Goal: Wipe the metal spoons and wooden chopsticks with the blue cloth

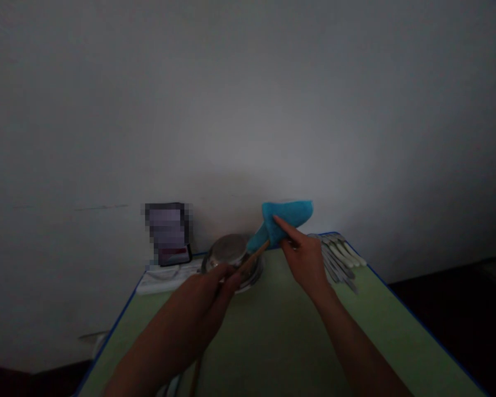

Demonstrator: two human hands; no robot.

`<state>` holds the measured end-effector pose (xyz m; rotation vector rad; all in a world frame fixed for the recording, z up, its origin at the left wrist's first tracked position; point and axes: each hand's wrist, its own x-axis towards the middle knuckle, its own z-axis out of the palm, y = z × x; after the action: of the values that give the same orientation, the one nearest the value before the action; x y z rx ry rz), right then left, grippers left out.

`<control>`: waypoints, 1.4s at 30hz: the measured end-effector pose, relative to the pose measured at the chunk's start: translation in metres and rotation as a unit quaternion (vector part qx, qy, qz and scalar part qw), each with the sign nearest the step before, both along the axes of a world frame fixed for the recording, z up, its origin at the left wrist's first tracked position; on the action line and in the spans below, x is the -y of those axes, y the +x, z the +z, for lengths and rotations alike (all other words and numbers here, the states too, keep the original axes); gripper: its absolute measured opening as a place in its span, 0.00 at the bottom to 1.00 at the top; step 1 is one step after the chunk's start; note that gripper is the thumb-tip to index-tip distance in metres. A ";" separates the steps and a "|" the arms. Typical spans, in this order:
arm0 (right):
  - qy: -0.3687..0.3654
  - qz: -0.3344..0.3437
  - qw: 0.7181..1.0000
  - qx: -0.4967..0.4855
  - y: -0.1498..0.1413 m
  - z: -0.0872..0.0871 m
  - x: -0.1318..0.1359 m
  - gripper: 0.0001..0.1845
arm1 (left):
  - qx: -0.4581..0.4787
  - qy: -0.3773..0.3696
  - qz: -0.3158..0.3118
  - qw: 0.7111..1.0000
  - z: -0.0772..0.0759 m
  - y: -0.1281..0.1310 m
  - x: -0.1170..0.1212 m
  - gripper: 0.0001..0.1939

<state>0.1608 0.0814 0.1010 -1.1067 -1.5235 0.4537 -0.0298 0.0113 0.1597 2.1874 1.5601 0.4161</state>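
My left hand (215, 284) is closed around the lower end of a thin wooden utensil (254, 255) that slants up to the right. Its upper end disappears into a blue cloth (283, 220). My right hand (303, 256) pinches that cloth around the utensil's tip, with the forefinger stretched up along the fabric. Both hands hover above a green table (281, 336), just in front of a round metal bowl (227, 251).
Several pieces of cutlery with pale handles (339, 256) lie at the table's far right corner. A white folded cloth (165, 278) and a small dark upright device (169, 234) sit at the far left, against a plain grey wall. The table has blue edges (405, 309).
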 end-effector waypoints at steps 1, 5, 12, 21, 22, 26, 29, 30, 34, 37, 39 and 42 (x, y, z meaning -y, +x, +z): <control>0.000 -0.007 1.000 -0.007 0.001 0.000 0.000 0.23 | 0.005 -0.004 -0.002 1.000 0.002 -0.002 0.001 0.16; -0.014 -0.032 0.998 -0.043 0.008 -0.002 -0.004 0.24 | 0.018 -0.014 0.001 1.000 0.005 -0.010 0.007 0.16; -0.010 -0.060 0.983 -0.174 0.026 -0.002 -0.013 0.25 | 0.027 -0.005 0.041 0.999 0.000 -0.035 0.006 0.19; -0.058 0.142 0.907 -0.393 0.027 0.009 -0.013 0.20 | 0.080 0.022 0.060 0.995 -0.001 -0.039 -0.010 0.16; -0.066 0.164 0.897 -0.406 0.025 0.009 -0.013 0.19 | 0.076 0.031 0.058 0.995 -0.002 -0.036 -0.011 0.15; -0.104 0.236 0.849 -0.462 0.020 0.008 -0.015 0.18 | 0.063 0.060 0.056 0.995 -0.002 -0.031 -0.012 0.16; -0.151 0.292 0.795 -0.510 0.013 0.007 -0.016 0.17 | 0.060 0.076 0.054 0.994 -0.001 -0.029 -0.011 0.16; -0.167 0.311 0.777 -0.522 0.010 0.008 -0.015 0.16 | 0.062 0.081 0.050 0.994 0.000 -0.028 -0.011 0.16; -0.206 0.396 0.715 -0.538 -0.007 0.013 -0.007 0.18 | 0.067 0.077 0.014 0.995 -0.001 -0.021 -0.010 0.14; -0.234 0.423 0.705 -0.519 -0.017 0.014 -0.002 0.18 | 0.061 0.056 -0.020 0.996 -0.005 -0.016 -0.011 0.13; -0.263 0.420 0.704 -0.508 -0.020 0.011 -0.001 0.17 | 0.058 0.038 -0.035 0.997 -0.007 -0.014 -0.012 0.13; -0.280 0.408 0.707 -0.506 -0.019 0.007 -0.001 0.15 | 0.049 0.018 -0.039 0.998 -0.009 -0.015 -0.013 0.14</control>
<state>0.1423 0.0822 0.1080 -0.3116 -0.7426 1.8890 -0.0445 0.0243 0.1507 2.2121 1.4205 0.5213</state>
